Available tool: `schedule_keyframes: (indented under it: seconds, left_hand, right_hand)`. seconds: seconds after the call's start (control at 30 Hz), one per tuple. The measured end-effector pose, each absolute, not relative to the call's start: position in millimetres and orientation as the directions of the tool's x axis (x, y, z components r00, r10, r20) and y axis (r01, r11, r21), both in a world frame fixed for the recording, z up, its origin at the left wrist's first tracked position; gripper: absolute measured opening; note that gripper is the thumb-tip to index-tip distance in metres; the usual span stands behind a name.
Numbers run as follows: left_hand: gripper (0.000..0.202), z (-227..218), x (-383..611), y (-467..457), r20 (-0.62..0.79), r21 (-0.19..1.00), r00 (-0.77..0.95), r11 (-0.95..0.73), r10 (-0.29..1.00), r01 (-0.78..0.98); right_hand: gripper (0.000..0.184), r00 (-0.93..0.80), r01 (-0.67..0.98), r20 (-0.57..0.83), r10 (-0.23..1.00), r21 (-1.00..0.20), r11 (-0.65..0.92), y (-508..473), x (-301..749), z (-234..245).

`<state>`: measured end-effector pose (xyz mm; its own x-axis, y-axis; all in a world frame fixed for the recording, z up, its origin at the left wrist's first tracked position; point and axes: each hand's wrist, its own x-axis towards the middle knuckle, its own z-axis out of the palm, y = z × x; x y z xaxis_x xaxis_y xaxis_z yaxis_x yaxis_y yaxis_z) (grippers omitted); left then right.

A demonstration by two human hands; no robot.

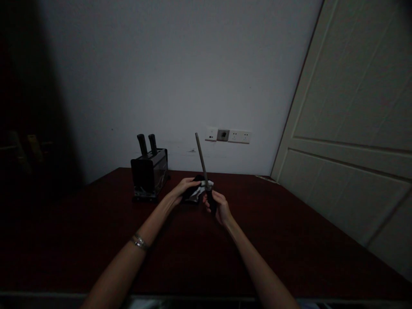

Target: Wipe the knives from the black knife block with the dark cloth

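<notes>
My right hand (219, 207) is wrapped round the black handle of a honing steel (201, 156), whose grey rod points up and slightly left. In my left hand (186, 189) is a black and white cloth (197, 193), its folds pressed against the lower end of the rod by the handle. The palm side of my left hand and part of the cloth are hidden. To the left of my hands stands a knife block (143, 176) with two black-handled knives (142, 144) upright in its top.
The dark red table (251, 240) meets a pale wall (180, 77) at the back. Power sockets (238, 136) are set in the wall. A panelled door (347, 107) stands along the right side. The left side is very dark.
</notes>
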<state>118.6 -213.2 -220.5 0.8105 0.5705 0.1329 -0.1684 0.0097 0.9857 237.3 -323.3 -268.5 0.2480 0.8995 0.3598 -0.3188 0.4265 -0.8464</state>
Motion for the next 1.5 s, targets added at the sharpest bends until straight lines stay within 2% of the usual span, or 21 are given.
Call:
schedule_keyframes:
  seconds: [0.1,0.27,0.47,0.77,1.23,1.4,1.5]
  left_hand:
    - [0.033,-223,118,-212,0.124,0.986,0.799,0.013,0.588,-0.163]
    - [0.032,-219,116,-224,0.151,0.982,0.868,0.029,0.473,-0.186]
    - [0.032,-217,117,-237,0.169,0.975,0.873,0.052,0.458,-0.216]
    - [0.026,-224,127,-227,0.106,0.949,0.887,0.219,0.45,-0.225]
    - [0.02,-210,118,-222,0.123,0.988,0.873,0.024,0.472,-0.152]
    - [0.026,-215,121,-218,0.113,0.984,0.888,0.074,0.446,-0.162]
    - [0.028,-221,126,-213,0.115,0.973,0.87,0.121,0.48,-0.195]
  right_hand:
    - [0.024,0.249,-0.358,0.34,0.907,-0.838,0.412,-324,240,-269]
    - [0.025,0.238,-0.378,0.357,0.903,-0.822,0.425,-321,241,-273]
    - [0.028,0.23,-0.37,0.381,0.896,-0.817,0.442,-318,240,-276]
    - [0.029,0.183,-0.411,0.357,0.916,-0.818,0.401,-322,238,-271]
    - [0.034,0.011,-0.493,0.226,0.974,-0.846,0.202,-327,233,-271]
    - [0.037,-0.042,-0.589,0.225,0.973,-0.793,0.158,-331,232,-265]
    - [0.026,-0.017,-0.588,0.281,0.96,-0.779,0.218,-331,232,-263]
